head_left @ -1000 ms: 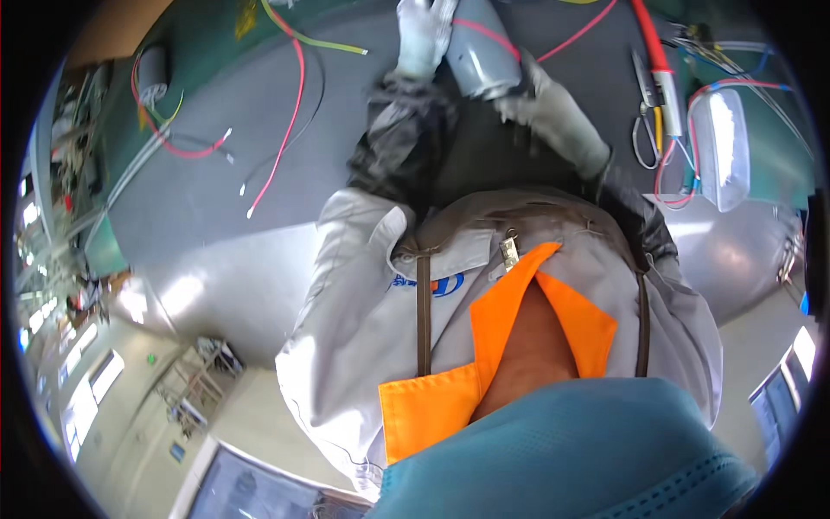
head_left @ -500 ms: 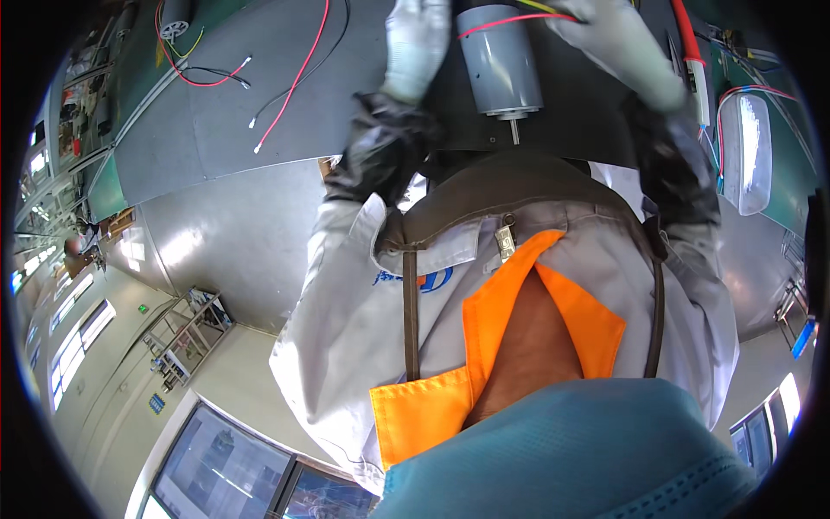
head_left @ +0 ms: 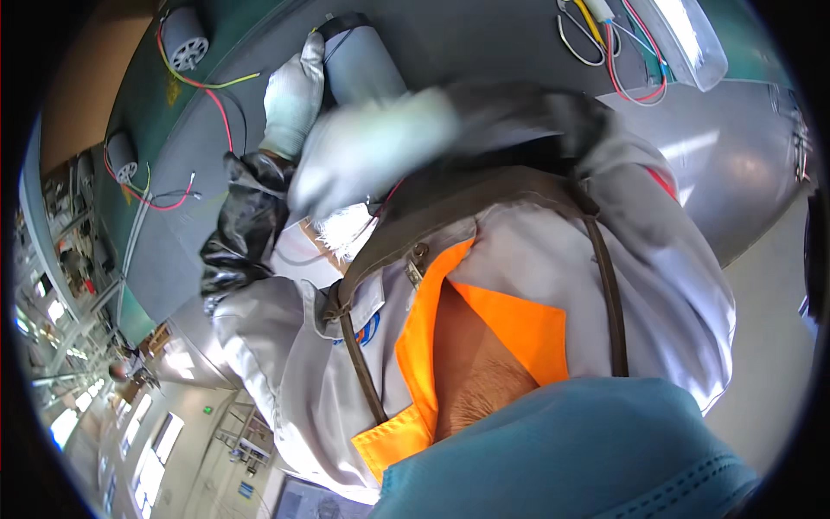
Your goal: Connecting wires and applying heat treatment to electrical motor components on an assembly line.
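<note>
Grip, left: gloved left hand [head_left: 292, 99] set along the left side of a grey motor [head_left: 367, 69], fingertips by its dark far end; how firmly it grasps cannot be told. Grip, right: gloved right hand [head_left: 380, 143], blurred, before the motor's near part; hold unreadable. Motor: on the dark mat [head_left: 484, 43], left of centre, near end hidden. Right: broad stretch of mat between motor and looped scissor handles [head_left: 571, 48], then red and white wires [head_left: 615, 69] and a clear box [head_left: 692, 35] reaching the bench's near edge [head_left: 752, 80]. Left: narrower strip of mat bearing a red wire [head_left: 226, 130]; beyond it, a green surface [head_left: 233, 30] with a far-left motor [head_left: 184, 39] and a near-left motor [head_left: 122, 157]. Near side: dark right sleeve [head_left: 510, 117] across the mat, covering its edge.
</note>
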`<action>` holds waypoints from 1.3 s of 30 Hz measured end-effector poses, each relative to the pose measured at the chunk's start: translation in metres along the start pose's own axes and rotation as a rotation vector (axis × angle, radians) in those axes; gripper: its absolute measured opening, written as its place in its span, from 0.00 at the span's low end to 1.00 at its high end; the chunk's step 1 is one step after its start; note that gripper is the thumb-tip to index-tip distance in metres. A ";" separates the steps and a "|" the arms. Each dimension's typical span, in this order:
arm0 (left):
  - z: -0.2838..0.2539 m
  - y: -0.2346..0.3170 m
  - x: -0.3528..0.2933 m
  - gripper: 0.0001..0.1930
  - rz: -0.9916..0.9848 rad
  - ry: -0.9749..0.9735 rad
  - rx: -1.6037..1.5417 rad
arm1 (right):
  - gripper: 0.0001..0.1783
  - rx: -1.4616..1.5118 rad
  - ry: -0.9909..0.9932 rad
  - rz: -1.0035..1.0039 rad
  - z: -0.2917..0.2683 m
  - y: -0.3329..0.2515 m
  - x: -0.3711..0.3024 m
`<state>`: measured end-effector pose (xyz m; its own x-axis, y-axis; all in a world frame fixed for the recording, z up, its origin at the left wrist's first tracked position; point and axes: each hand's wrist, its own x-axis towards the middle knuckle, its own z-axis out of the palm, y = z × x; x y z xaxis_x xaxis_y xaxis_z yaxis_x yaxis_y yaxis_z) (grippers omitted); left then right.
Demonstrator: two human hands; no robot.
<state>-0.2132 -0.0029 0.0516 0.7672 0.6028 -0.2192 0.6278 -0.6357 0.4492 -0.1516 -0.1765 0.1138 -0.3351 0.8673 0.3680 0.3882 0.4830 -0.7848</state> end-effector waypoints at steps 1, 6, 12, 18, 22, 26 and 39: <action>0.006 -0.002 0.004 0.31 0.209 0.250 0.138 | 0.17 -0.174 0.122 -0.176 -0.027 0.029 -0.037; 0.021 0.010 0.002 0.24 0.349 0.248 0.141 | 0.15 0.118 1.026 0.950 -0.143 -0.026 -0.262; 0.023 0.032 -0.017 0.24 0.386 0.200 0.143 | 0.17 -0.445 1.288 1.331 -0.119 -0.026 -0.440; 0.025 0.047 -0.027 0.25 0.238 0.113 0.061 | 0.13 -1.320 0.952 1.371 -0.111 0.001 -0.464; 0.026 0.046 -0.027 0.24 0.255 0.111 0.098 | 0.16 -1.285 0.691 1.364 -0.129 0.000 -0.447; 0.027 0.044 -0.028 0.24 0.263 0.104 0.072 | 0.18 -1.388 0.525 1.326 -0.129 0.001 -0.436; -0.012 0.029 -0.022 0.24 0.155 -0.758 -0.313 | 0.14 -0.947 0.818 1.527 -0.096 -0.070 -0.473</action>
<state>-0.2137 -0.0284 0.0799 0.7926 -0.0392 -0.6084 0.5285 -0.4535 0.7177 0.0617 -0.6094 0.0427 0.9637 0.2549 0.0797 0.2669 -0.9318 -0.2460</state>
